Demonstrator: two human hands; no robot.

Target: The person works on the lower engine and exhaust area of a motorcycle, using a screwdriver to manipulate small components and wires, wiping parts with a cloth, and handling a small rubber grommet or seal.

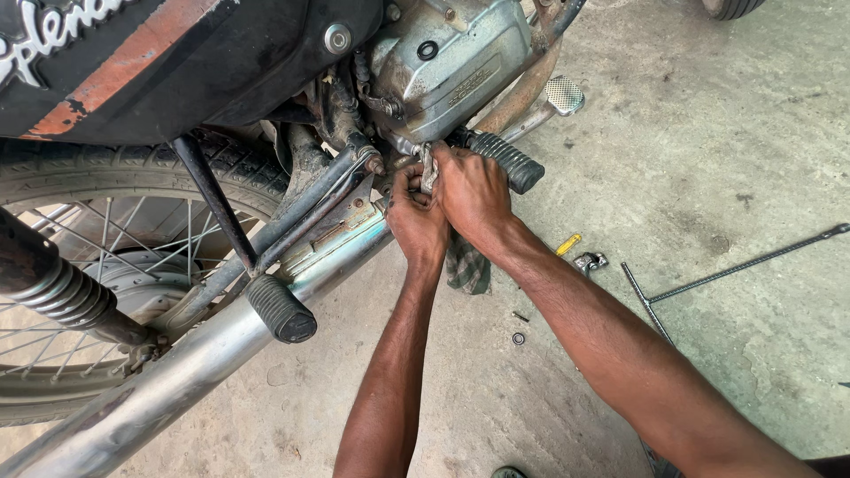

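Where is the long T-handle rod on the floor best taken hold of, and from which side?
Grip the T-handle rod on its long straight shaft, near mid-length, coming from above. It lies flat on the concrete floor with bare floor on both sides, so fingers can likely close across it there; the crossbar end sits closer to the small parts.

Both hands sit right under the engine case (443, 62), left hand (414, 221) just left of and touching the right hand (474, 195). Front footpeg (505, 159) is just right of them, exhaust pipe (204, 354) runs off near-left, rear footpeg (280, 308) on top of it. T-handle wrench (708, 279) lies on the floor (708, 133), well right.
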